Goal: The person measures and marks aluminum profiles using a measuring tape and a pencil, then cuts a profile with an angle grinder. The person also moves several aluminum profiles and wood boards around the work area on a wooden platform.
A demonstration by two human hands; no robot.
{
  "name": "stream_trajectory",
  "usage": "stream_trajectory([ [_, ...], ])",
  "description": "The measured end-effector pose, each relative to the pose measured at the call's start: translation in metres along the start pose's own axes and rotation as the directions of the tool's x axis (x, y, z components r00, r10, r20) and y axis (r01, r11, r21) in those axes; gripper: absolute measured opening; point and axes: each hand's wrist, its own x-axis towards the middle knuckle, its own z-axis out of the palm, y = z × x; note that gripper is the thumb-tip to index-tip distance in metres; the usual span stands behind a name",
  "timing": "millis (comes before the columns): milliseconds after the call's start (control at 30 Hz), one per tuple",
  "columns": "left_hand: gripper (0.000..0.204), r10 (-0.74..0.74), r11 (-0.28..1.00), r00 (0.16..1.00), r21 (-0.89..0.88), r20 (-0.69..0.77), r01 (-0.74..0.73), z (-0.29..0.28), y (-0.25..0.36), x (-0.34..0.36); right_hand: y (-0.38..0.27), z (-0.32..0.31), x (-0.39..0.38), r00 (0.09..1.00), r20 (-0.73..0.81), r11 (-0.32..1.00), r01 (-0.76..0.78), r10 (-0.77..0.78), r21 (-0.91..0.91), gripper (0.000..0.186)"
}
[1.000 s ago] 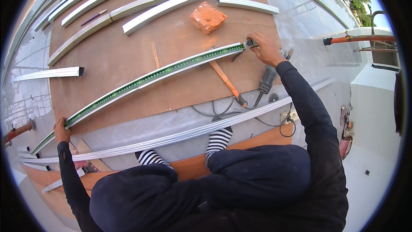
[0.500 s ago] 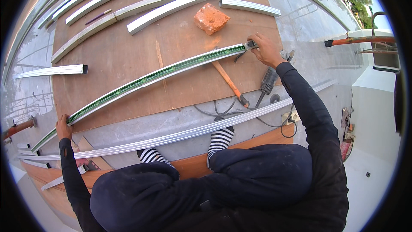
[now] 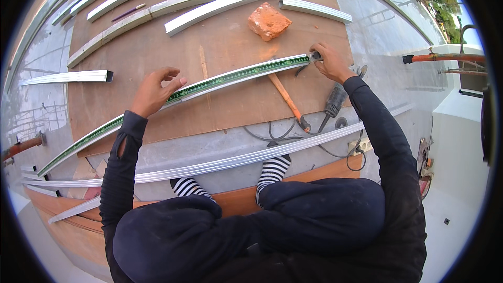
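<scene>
A: Where is the tape you are working with?
B: Your green tape (image 3: 238, 75) runs in a long slant from the lower left of the frame to right of centre. It lies along a silver strip (image 3: 225, 85), mostly over a brown board (image 3: 241, 110).

A: And your hands?
B: Your right hand (image 3: 331, 64), right of centre, grasps the dark piece at the tape's upper end. Your left hand (image 3: 157, 90), left of centre, is loose, fingers parted and gently curled over the tape. No hold shows there; whether the palm brushes the tape, you cannot tell from this angle.

A: Which step does this look like?
B: Judging by the pose, you have the tape stretched against the strip, one end secured by your right hand, your left unoccupied.

A: What would the next move call for?
B: Probably a steady right grip and a light left touch, so the tape keeps its line along the strip.

A: What lies close by?
B: Above the strip, a broken brick (image 3: 269, 22). Below it, a hammer (image 3: 285, 102) slants down, with a grinder (image 3: 335, 100) to its right, beneath your right wrist.
</scene>
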Motion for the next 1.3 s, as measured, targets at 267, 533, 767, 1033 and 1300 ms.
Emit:
stream_trajectory([
  [267,0.059,-0.063,0.997,0.986,0.061,0.157,0.054,0.086,0.01,0.047,-0.001,0.0,0.003,0.999,0.038,1.0,-0.013,0.014,-0.02,0.037],
  [533,0.052,-0.172,0.985,0.972,0.041,0.16,0.168,0.084,0.01,0.048,-0.035,-0.046,0.039,0.995,0.064,0.986,0.079,-0.071,-0.147,0.047],
  [767,0.051,-0.237,0.971,0.943,0.033,0.232,0.236,0.076,0.02,0.051,-0.125,-0.031,0.168,0.974,0.019,0.967,0.223,-0.226,0.121,0.032],
  [1033,0.044,-0.272,0.961,0.933,0.017,0.237,0.276,0.076,0.021,0.052,-0.301,0.067,0.375,0.927,-0.055,0.917,0.376,-0.372,0.136,0.022],
  [1300,0.034,-0.289,0.953,0.943,-0.047,0.167,0.301,0.087,0.019,0.049,-0.367,0.159,0.471,0.989,-0.146,0.994,0.016,0.0,0.106,0.024],
])
